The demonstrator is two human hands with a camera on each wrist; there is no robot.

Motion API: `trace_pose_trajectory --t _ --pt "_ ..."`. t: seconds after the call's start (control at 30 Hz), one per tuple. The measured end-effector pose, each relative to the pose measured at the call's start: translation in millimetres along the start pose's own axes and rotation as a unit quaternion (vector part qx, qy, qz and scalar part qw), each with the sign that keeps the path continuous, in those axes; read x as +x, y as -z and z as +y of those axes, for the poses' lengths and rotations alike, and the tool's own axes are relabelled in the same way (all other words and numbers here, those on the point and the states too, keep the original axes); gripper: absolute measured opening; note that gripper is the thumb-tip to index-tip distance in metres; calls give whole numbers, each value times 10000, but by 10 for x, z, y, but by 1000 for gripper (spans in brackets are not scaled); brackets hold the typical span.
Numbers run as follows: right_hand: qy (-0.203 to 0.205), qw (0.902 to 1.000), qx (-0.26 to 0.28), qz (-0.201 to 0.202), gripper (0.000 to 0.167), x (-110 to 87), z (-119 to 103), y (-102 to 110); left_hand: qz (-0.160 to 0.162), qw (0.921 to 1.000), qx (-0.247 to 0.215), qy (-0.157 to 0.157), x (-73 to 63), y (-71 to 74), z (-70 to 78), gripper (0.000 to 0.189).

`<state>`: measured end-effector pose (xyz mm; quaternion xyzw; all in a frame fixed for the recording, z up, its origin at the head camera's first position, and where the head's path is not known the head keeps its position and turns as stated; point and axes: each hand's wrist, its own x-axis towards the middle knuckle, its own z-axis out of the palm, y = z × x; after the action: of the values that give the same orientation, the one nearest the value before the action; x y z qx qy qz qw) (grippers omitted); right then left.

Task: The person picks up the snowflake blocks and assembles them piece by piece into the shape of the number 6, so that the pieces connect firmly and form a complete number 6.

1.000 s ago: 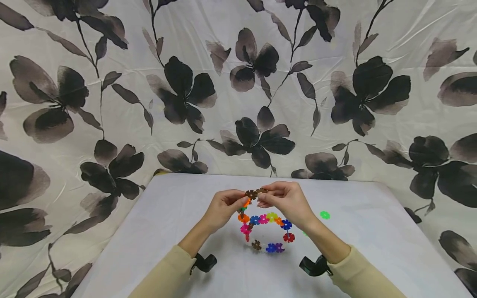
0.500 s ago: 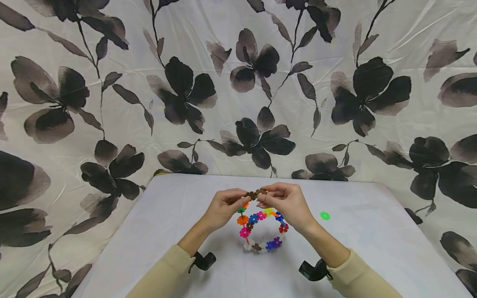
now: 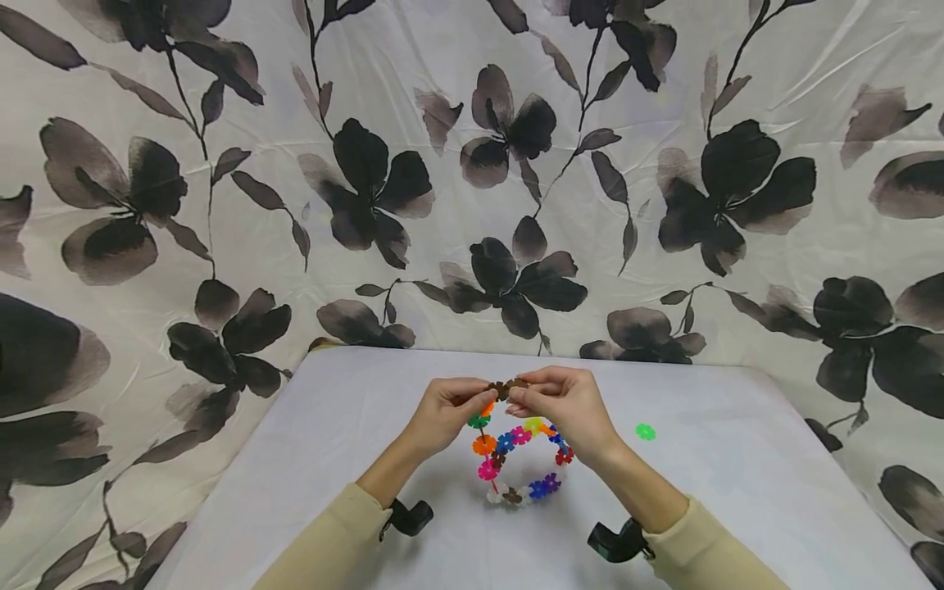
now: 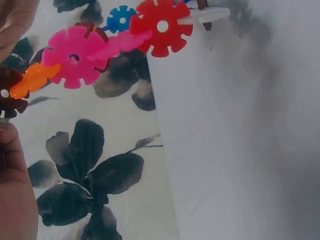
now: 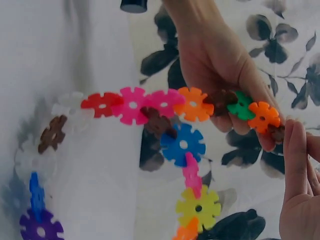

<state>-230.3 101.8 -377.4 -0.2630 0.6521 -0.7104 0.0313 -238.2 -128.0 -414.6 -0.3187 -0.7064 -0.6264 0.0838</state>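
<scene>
My left hand (image 3: pixel 446 418) pinches the end of a chain of interlocking plastic snowflake discs, near an orange and a brown disc (image 3: pixel 501 391). My right hand (image 3: pixel 568 407) pinches a second brown disc (image 3: pixel 519 384) against that end, thumb and forefinger close to the left fingertips. Below hangs the chain's loop, with pink (image 5: pixel 132 105), blue (image 5: pixel 183 145), yellow (image 5: pixel 198 208), purple (image 5: pixel 41 231), red, brown and clear discs. A short strand of orange (image 5: pixel 191 104), brown and green (image 5: pixel 241 104) discs leads up to the left hand. The right fingers partly hide the joint.
A loose green disc (image 3: pixel 645 432) lies on the white table (image 3: pixel 708 492), right of the hands. A floral cloth (image 3: pixel 516 180) hangs behind the table. Black wrist cameras (image 3: pixel 410 518) sit at both cuffs.
The hanging loop has swung a little left and turned, so its lower clear discs show more. Both hands stay together at the brown discs, with only slight finger movement.
</scene>
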Motion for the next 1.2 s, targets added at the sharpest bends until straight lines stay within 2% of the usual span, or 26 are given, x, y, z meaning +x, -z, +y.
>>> trace_pose_trajectory --t 0.13,0.27,0.43,0.57,0.67,0.73,0.8,0.9,1.0,1.03,1.1,1.2 --pt "-29 9998 173 12 28 -5 9 -17 78 9998 78 143 -2 -12 7 20" --pt "-139 9999 -16 -36 29 -22 20 10 -56 9995 151 287 -6 3 16 20" --pt "-118 9976 -677 39 27 -46 3 150 -222 9987 267 381 11 23 32 20" --pt "47 9881 -1467 463 26 -53 28 494 -224 9982 350 423 25 20 27 19" --pt "-119 9730 -2219 625 26 -56 145 873 -238 9977 381 512 21 28 8 19" --pt "-388 9575 -2788 630 27 -61 258 1124 -223 9974 409 558 18 42 -8 19" --pt "-640 9362 -3407 572 28 -72 372 1353 -211 9974 409 551 22 60 -20 19" --pt "-993 8971 -4274 512 31 -99 536 1631 -169 9975 437 535 35 78 -33 20" --pt "-1381 8647 -4815 378 37 -154 670 1832 -140 9975 441 527 46 78 -35 21" --pt "-1526 8576 -4902 295 38 -178 707 1881 -134 9976 436 521 47 74 -38 20" --pt "-1829 8502 -4936 116 37 -225 773 1963 -123 9976 418 533 48 62 -39 20" --pt "-2165 8462 -4869 -37 30 -282 837 2026 -115 9976 379 561 42 42 -38 18"
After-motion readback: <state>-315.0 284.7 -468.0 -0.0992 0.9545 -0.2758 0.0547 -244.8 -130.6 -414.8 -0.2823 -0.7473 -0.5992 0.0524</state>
